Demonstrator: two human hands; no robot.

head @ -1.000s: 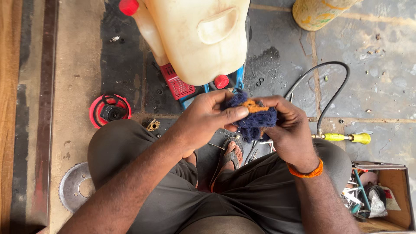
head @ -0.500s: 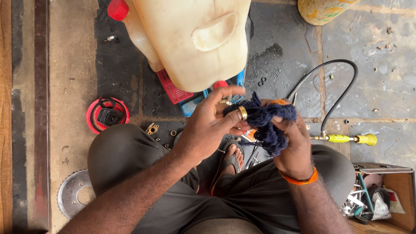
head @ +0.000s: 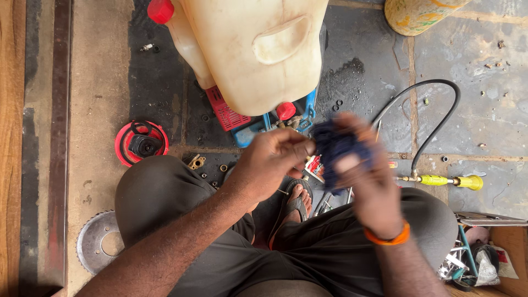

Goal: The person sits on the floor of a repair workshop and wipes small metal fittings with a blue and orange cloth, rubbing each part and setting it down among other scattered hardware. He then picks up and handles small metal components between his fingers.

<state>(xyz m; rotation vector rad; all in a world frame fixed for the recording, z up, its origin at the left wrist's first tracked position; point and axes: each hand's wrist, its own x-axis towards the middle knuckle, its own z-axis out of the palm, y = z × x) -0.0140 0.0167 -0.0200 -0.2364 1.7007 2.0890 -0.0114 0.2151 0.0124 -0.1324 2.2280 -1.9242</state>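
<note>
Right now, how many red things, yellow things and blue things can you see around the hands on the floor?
Red: 3, the tank cap, the round cap, the knob
Yellow: 1, the hose nozzle
Blue: 2, the cloth in the right hand, the frame
Total: 6

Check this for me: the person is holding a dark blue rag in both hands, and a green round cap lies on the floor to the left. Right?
Not quite. The head view shows the round cap is red, not green. The dark blue rag is between the left hand and right hand.
</note>
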